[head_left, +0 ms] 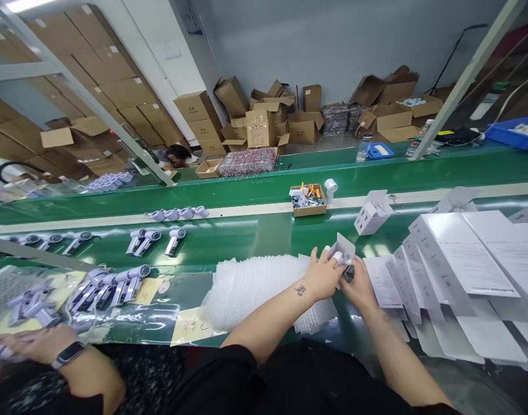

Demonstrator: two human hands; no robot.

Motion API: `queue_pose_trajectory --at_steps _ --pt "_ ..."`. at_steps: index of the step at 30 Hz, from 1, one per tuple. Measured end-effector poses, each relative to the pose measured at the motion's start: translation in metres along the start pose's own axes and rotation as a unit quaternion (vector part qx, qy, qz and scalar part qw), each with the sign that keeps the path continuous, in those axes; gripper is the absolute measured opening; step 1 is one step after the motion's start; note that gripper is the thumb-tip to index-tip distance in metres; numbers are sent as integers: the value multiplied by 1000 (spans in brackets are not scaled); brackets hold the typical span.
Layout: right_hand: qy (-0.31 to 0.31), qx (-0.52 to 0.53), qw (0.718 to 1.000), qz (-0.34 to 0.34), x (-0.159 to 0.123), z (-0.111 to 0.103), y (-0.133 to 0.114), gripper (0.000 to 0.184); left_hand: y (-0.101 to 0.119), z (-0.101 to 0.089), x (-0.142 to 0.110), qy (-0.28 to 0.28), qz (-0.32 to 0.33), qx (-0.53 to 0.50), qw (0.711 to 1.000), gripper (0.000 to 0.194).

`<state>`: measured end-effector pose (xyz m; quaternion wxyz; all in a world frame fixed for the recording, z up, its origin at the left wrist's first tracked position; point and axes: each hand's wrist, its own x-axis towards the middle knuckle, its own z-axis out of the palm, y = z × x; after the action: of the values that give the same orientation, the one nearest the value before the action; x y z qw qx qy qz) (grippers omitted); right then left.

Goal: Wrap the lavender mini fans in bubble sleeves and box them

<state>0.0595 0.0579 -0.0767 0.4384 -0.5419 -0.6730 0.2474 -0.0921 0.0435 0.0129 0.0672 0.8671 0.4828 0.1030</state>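
Note:
A small white carton [345,245] with its flap up is between my two hands, above the green bench at the centre right. My left hand [323,274], with white covers on some fingertips, is closed at the carton's left side and top. From the right, my right hand [359,286] grips the same carton low down. What lies inside the carton is mostly hidden by my fingers. Under my left forearm spreads a row of translucent bubble bags [259,288]. Folded white cartons [441,259] with printed sheets [475,253] are stacked beside my right hand.
Another white box [373,213] stands open on the green conveyor [233,242]. Behind it are a small cardboard tray [309,210] of parts and an upright white device [330,189]. Several handheld devices [112,287] lie left, near a co-worker's hand [52,344]. A metal post [467,80] rises at right.

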Motion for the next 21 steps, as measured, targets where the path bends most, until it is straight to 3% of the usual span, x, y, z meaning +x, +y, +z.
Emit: queue_pose_trajectory --at_steps 3,5,8,11,15,21 --pt "-33 -8 999 21 49 -6 -14 49 -5 -16 -22 45 -110 -132 984 34" --pt "-69 -17 996 49 89 -6 -17 55 -11 -22 -42 37 -146 -244 958 28" --pt "-106 -21 992 66 145 4 -7 53 -16 -23 -70 5 -196 -392 899 23" --pt "-130 -9 990 60 186 25 9 49 -19 -23 -91 2 -279 -466 840 23" --pt "-170 17 984 47 212 55 23 49 -26 -23 -112 47 -350 -501 790 25" --pt "-222 32 974 35 213 76 28 49 -31 -17 -127 97 -399 -551 726 27"
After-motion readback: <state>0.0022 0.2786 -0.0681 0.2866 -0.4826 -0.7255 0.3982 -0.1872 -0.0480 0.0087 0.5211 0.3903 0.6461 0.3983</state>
